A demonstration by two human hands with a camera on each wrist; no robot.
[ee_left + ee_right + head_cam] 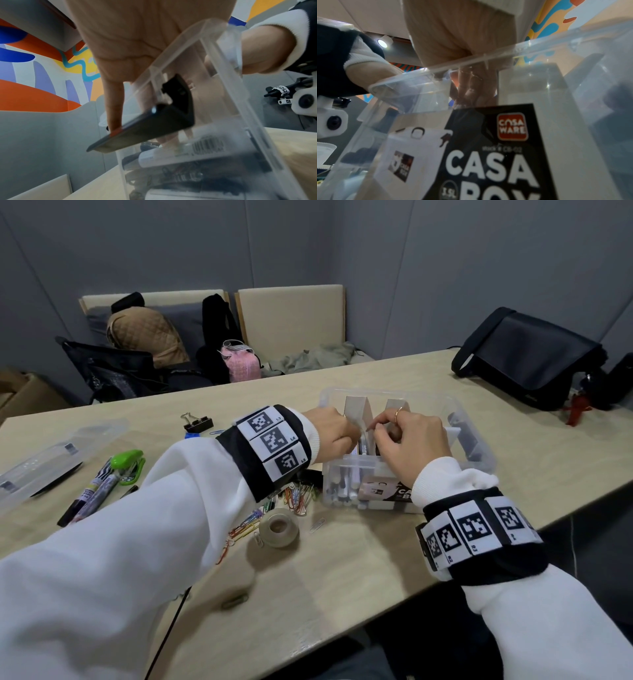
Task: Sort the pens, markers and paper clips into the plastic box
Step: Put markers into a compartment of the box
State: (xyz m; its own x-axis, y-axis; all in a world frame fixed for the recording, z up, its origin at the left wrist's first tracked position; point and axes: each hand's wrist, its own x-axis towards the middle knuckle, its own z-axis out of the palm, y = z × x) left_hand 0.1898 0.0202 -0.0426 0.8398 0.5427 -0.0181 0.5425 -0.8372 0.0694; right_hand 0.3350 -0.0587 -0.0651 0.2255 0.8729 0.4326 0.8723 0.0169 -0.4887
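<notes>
The clear plastic box (479,455) stands mid-table with grey card dividers (356,409) in it. Both hands are over it. My left hand (334,436) reaches into the left compartment. In the left wrist view its straight index finger (113,108) presses on a dark card (145,129), and other fingertips touch a white marker (171,155) lying in the box. My right hand (407,443) has thumb and forefinger pinched over a dark marker (363,446) standing between the dividers. Markers (342,484) fill the box's near left. Coloured paper clips (298,494) and pens (96,494) lie on the table to the left.
A tape roll (278,527), a green stapler (128,465), a black binder clip (198,422) and the clear lid (51,460) lie left of the box. A black bag (527,357) sits at the far right of the table. Chairs with bags stand behind.
</notes>
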